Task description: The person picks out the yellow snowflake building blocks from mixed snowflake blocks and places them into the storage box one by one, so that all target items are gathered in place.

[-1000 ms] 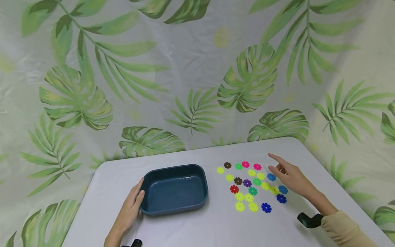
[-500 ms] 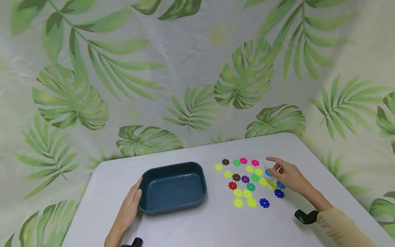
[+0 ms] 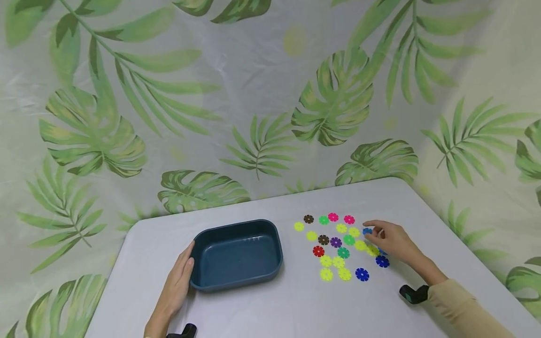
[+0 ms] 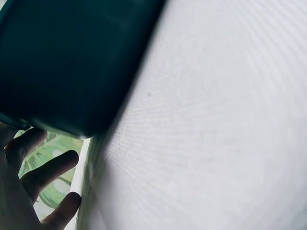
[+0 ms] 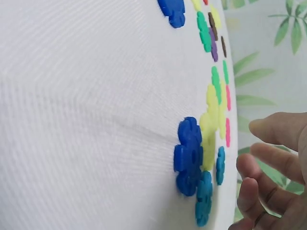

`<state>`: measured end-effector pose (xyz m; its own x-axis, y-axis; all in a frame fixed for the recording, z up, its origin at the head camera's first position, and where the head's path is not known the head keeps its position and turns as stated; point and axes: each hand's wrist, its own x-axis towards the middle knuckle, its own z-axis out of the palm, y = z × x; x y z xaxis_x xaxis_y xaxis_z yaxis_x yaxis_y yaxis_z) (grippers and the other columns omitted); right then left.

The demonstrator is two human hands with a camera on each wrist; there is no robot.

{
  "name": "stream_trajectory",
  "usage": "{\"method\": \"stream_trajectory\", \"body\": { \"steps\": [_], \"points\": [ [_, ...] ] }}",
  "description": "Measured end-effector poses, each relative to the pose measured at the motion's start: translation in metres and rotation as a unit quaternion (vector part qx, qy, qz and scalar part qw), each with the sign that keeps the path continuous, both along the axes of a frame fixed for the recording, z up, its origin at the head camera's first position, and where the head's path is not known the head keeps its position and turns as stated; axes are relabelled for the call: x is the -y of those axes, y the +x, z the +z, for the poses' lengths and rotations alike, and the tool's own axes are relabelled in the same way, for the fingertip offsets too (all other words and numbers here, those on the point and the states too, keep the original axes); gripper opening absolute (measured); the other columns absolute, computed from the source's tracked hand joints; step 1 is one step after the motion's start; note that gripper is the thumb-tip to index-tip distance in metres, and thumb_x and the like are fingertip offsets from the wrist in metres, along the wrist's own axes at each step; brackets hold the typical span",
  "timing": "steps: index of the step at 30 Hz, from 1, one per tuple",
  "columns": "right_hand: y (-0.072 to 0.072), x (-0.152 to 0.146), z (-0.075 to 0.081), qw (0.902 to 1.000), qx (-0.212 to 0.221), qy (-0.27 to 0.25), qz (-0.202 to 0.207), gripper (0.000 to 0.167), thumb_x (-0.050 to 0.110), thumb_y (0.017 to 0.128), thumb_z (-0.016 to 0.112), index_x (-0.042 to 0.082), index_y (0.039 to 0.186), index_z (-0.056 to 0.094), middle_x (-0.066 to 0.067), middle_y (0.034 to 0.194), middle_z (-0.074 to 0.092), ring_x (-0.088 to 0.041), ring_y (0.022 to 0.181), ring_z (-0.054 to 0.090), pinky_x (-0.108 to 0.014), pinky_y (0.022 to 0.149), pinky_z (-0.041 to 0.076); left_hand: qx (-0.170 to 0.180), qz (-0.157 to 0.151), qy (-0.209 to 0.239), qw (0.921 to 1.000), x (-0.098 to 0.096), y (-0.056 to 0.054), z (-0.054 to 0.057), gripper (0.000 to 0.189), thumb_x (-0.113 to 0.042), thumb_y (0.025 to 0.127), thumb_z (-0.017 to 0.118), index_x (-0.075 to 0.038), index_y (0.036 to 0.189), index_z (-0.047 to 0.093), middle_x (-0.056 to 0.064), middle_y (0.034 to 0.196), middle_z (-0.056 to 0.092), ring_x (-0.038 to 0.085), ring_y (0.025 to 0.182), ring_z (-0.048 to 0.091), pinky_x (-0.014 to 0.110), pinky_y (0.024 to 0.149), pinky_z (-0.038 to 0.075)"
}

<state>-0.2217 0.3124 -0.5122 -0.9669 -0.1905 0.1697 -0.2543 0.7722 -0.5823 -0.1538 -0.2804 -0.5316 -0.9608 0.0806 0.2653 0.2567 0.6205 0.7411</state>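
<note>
A dark blue rectangular tub (image 3: 238, 256) stands on the table. My left hand (image 3: 173, 284) rests against its left end, its fingers fairly straight along the outer wall. In the left wrist view the tub (image 4: 72, 62) looms large, and some fingers are spread apart below it. Over the right side of a group of flower-shaped plastic discs hovers my right hand (image 3: 393, 240), fingers loosely bent, thumb and index apart with nothing visible between them. Nearest to it are a light blue disc (image 3: 367, 231) and a dark blue disc (image 5: 188, 155). Another light blue disc is partly hidden beneath the hand.
Several yellow discs (image 3: 326, 274) lie flat among green, pink, brown, purple and red (image 3: 319, 251) ones, right of the tub. The white table (image 3: 270, 310) ends at a leaf-printed curtain (image 3: 262, 94). Each wrist wears a black device (image 3: 414, 294).
My right hand has come lower and closer to the light blue discs, its fingers a little more bent. The left hand stays at the tub. The head view has shifted slightly.
</note>
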Motion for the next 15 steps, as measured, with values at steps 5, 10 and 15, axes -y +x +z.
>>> {"method": "stream_trajectory", "body": {
  "steps": [5,10,15],
  "points": [
    [-0.007,0.003,-0.006,1.0000,0.004,0.006,0.002,0.035,0.017,0.092,0.076,-0.001,0.121,0.069,0.002,0.075,0.057,-0.014,0.065,0.051,-0.025,0.051,0.042,0.000,0.001,0.001,1.0000,0.000,-0.001,0.000,0.049,-0.025,0.113,0.032,-0.015,0.161,0.029,0.010,0.162,0.031,0.034,0.149,0.027,0.004,0.108,0.011],
    [-0.012,0.005,-0.011,0.9998,0.005,0.017,-0.001,0.034,0.018,0.091,0.076,-0.001,0.119,0.070,0.002,0.075,0.056,-0.015,0.065,0.050,-0.026,0.052,0.041,-0.007,0.000,0.004,1.0000,-0.001,-0.001,0.000,0.049,-0.023,0.113,0.033,-0.014,0.161,0.030,0.012,0.162,0.032,0.038,0.148,0.027,0.004,0.107,0.011],
    [-0.014,0.004,-0.012,0.9997,0.013,0.021,-0.002,0.035,0.019,0.090,0.077,-0.001,0.118,0.070,0.002,0.076,0.056,-0.016,0.067,0.051,-0.026,0.055,0.041,-0.011,-0.002,0.003,0.9999,-0.001,-0.001,0.000,0.049,-0.021,0.113,0.033,-0.012,0.160,0.030,0.013,0.162,0.033,0.041,0.148,0.027,0.003,0.107,0.010]
  ]
}}
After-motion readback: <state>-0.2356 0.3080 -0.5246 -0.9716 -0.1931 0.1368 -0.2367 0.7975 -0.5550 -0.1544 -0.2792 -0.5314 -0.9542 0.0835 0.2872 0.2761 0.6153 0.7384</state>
